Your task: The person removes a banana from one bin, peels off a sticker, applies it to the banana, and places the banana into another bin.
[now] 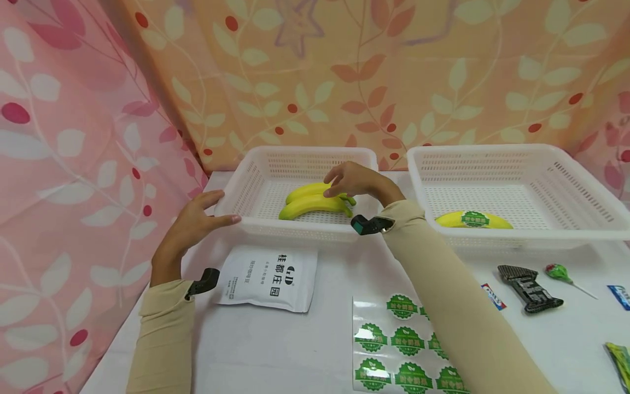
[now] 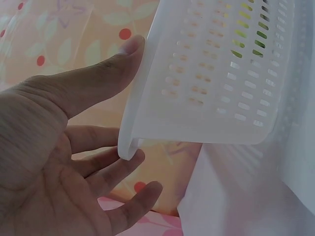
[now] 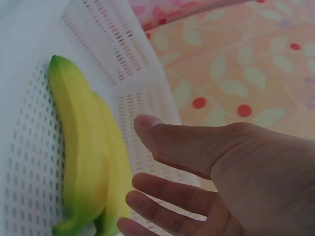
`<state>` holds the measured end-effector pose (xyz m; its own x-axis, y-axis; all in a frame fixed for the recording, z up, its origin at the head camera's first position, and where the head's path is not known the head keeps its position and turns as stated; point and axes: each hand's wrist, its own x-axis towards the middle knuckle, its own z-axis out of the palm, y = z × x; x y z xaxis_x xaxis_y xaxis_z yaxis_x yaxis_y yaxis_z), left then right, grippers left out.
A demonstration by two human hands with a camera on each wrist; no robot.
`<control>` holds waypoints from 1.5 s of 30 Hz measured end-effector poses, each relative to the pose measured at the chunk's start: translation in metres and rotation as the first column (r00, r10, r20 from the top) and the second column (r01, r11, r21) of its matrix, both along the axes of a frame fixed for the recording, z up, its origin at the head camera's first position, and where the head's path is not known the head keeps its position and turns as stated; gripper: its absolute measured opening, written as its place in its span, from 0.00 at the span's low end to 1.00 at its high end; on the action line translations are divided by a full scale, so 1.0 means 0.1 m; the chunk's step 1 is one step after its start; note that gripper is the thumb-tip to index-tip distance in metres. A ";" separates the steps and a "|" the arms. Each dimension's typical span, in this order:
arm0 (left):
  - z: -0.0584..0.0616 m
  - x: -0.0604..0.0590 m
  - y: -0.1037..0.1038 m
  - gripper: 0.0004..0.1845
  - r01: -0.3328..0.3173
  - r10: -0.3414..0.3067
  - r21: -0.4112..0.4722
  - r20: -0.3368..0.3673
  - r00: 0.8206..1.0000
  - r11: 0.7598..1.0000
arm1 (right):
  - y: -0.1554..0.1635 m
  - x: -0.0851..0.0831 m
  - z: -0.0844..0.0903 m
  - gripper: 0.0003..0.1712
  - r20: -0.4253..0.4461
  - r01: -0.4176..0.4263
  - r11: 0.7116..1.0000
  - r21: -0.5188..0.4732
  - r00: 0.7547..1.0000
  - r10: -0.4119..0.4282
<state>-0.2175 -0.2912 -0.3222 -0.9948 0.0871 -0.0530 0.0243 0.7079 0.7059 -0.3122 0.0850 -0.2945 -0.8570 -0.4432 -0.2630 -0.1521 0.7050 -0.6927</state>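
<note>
Behind the white table (image 1: 275, 350) I observe a floral cloth backdrop (image 1: 443, 82); two bananas (image 1: 315, 207) lie side by side in the left basket (image 1: 295, 224), long axes running roughly left to right, stems toward the right; I identify the right hand (image 1: 358, 178) as the nearer, over their stem half, thumb parted from fingers, gripping nothing; from it the bananas extend below and leftward; I cannot tell whether fingertips touch them; the left hand (image 1: 197, 218), loosely spread, holds its thumb against the basket's rim
</note>
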 end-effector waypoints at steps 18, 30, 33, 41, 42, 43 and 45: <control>0.00 -0.01 0.05 0.54 -0.001 0.001 0.012 -0.005 1.000 1.000 | -0.11 -0.06 -0.19 0.29 0.129 0.080 0.992 0.101 0.987 -0.093; -0.03 -0.02 0.05 0.54 0.007 -0.007 0.022 -0.005 1.000 1.000 | -0.12 -0.01 -0.22 0.31 0.200 0.098 0.983 0.157 0.971 -0.129; -0.03 -0.02 0.06 0.54 0.007 -0.007 0.028 -0.004 1.000 1.000 | -0.11 -0.01 -0.20 0.31 0.183 0.071 0.986 0.148 0.978 -0.098; -0.03 0.00 0.04 0.54 0.003 -0.003 0.018 0.006 1.000 1.000 | -0.05 0.03 -0.10 0.31 0.026 -0.028 0.997 0.078 0.999 0.026; -0.02 0.00 0.04 0.55 0.002 -0.002 0.017 0.008 1.000 1.000 | -0.02 0.05 -0.08 0.31 -0.002 -0.037 0.997 0.063 0.999 0.037; -0.02 0.00 0.03 0.55 0.000 0.000 0.014 0.011 1.000 1.000 | 0.00 0.07 -0.05 0.30 -0.028 -0.046 0.998 0.046 0.998 0.047; -0.01 0.02 0.02 0.56 -0.007 0.007 0.010 0.015 1.000 1.000 | 0.06 0.14 0.00 0.29 -0.070 -0.063 0.998 0.003 0.996 0.063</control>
<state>-0.2160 -0.2895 -0.3228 -0.9945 0.0807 -0.0672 0.0086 0.7006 0.7135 -0.2987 0.0913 -0.2941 -0.8435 -0.4969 -0.2040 -0.2444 0.6933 -0.6780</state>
